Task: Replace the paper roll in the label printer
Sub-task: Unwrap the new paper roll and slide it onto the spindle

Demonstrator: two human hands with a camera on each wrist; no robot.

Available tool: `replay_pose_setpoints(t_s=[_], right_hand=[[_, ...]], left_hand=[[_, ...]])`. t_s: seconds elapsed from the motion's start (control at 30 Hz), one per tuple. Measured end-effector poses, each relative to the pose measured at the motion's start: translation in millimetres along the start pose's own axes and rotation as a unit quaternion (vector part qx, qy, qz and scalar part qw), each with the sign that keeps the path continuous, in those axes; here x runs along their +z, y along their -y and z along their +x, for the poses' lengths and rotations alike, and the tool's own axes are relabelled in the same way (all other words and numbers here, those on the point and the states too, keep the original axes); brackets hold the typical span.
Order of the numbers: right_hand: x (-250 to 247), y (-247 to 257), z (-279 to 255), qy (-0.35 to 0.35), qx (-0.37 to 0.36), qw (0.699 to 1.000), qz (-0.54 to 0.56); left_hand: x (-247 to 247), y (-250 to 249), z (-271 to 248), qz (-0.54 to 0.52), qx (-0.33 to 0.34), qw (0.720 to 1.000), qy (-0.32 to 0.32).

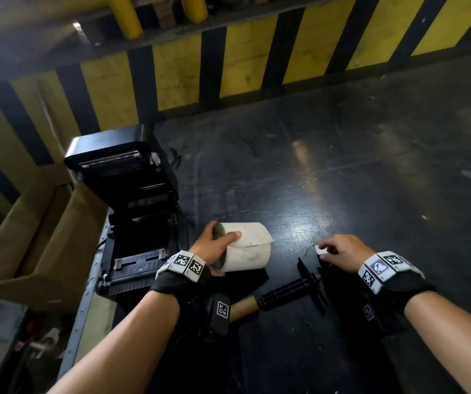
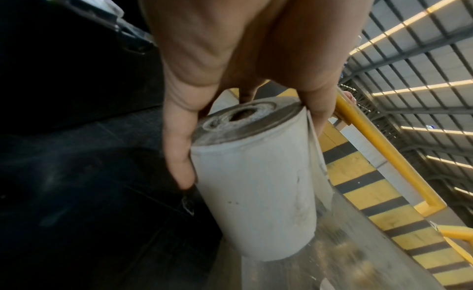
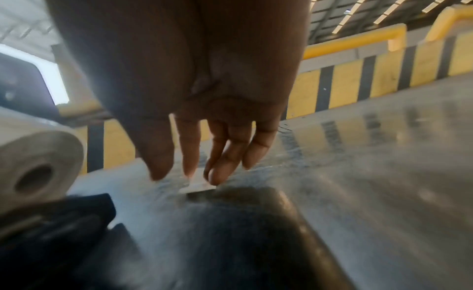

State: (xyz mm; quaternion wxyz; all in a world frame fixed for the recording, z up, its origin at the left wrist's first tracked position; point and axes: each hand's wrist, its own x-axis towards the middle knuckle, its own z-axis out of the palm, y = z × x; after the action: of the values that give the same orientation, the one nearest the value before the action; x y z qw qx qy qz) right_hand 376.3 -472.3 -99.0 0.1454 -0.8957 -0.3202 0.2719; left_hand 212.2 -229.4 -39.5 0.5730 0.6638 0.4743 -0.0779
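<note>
The black label printer (image 1: 132, 211) stands with its lid up at the left of the dark table, and its roll bay holds no roll. My left hand (image 1: 223, 245) grips one end of a white paper roll (image 1: 248, 251) just right of the printer, thumb on top; a loose flap of paper sticks out. Up close, the hand (image 2: 245, 104) clasps the roll (image 2: 256, 193) round its grey end. My right hand (image 1: 328, 250) rests its fingertips (image 3: 217, 177) on a small white scrap (image 3: 197, 186) on the table. A black spindle (image 1: 288, 291) with a flange and a brown cardboard core (image 1: 243, 308) lie between my wrists.
An open cardboard box (image 1: 29, 245) sits left of the printer, beyond the table's metal edge (image 1: 86, 294). A yellow-and-black striped barrier (image 1: 228, 66) runs along the back. The dark tabletop (image 1: 356, 166) stretches to the right, and a dark cloth (image 1: 254, 280) lies under the roll.
</note>
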Motion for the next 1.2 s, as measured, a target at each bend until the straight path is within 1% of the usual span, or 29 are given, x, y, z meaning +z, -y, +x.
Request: replay_pose_setpoints(t_s=[0.07, 0.1, 0.17, 0.27, 0.3, 0.43, 0.53, 0.6, 0.7, 0.8, 0.87, 0.93, 1.03, 1.13, 1.2], right_hand=[[2.3, 3.2, -11.4, -0.064, 0.020, 0.996, 0.058], [6.1, 4.7, -15.7, -0.083, 0.028, 0.993, 0.083], [16.1, 9.3, -24.2, -0.071, 0.048, 0.991, 0.106], [32.1, 16.5, -33.7, -0.003, 0.064, 0.992, 0.107], [37.0, 16.5, -34.3, 0.006, 0.063, 0.992, 0.112], [47.8, 14.1, -34.1, -0.019, 0.063, 0.984, 0.163], [51.5, 12.2, -36.3, -0.018, 0.059, 0.977, 0.202], [52.9, 7.7, -36.5, -0.022, 0.057, 0.973, 0.222], [48.9, -1.0, -36.3, -0.054, 0.061, 0.964, 0.252], [30.4, -3.3, -44.5, -0.099, 0.054, 0.957, 0.267], [16.9, -7.9, -47.5, -0.140, 0.049, 0.953, 0.264], [2.8, -11.1, -49.3, -0.177, 0.037, 0.948, 0.262], [-18.0, -11.0, -46.8, -0.230, 0.023, 0.919, 0.318], [-38.4, -1.0, -43.1, -0.274, 0.000, 0.893, 0.358], [-49.9, 9.5, -41.2, -0.300, -0.015, 0.878, 0.373]], left_hand=[[-2.6, 3.1, -0.2, -0.026, -0.006, 1.000, -0.001], [-3.3, 4.4, -0.4, -0.032, -0.010, 0.999, 0.000], [-3.2, 4.6, -3.7, -0.034, -0.017, 0.999, 0.005], [-1.6, 3.8, -8.3, -0.034, -0.016, 0.999, 0.015], [-0.7, 3.7, -10.3, -0.031, -0.013, 0.999, 0.015], [1.1, 7.5, -13.7, -0.032, 0.006, 0.999, 0.002], [4.5, 6.9, -16.5, -0.049, 0.022, 0.998, -0.012], [7.6, 4.3, -16.9, -0.044, 0.045, 0.998, -0.029], [11.5, 1.6, -14.8, -0.023, 0.076, 0.996, -0.043], [9.7, -3.7, -17.7, -0.015, 0.104, 0.993, -0.057], [6.6, -7.2, -19.6, -0.025, 0.122, 0.991, -0.057], [1.1, -13.8, -25.5, -0.048, 0.134, 0.989, -0.044], [-8.8, -26.3, -36.1, -0.077, 0.166, 0.983, -0.017], [-19.7, -39.6, -44.4, -0.088, 0.227, 0.970, -0.006], [-27.0, -46.5, -48.8, -0.120, 0.243, 0.962, 0.014]])
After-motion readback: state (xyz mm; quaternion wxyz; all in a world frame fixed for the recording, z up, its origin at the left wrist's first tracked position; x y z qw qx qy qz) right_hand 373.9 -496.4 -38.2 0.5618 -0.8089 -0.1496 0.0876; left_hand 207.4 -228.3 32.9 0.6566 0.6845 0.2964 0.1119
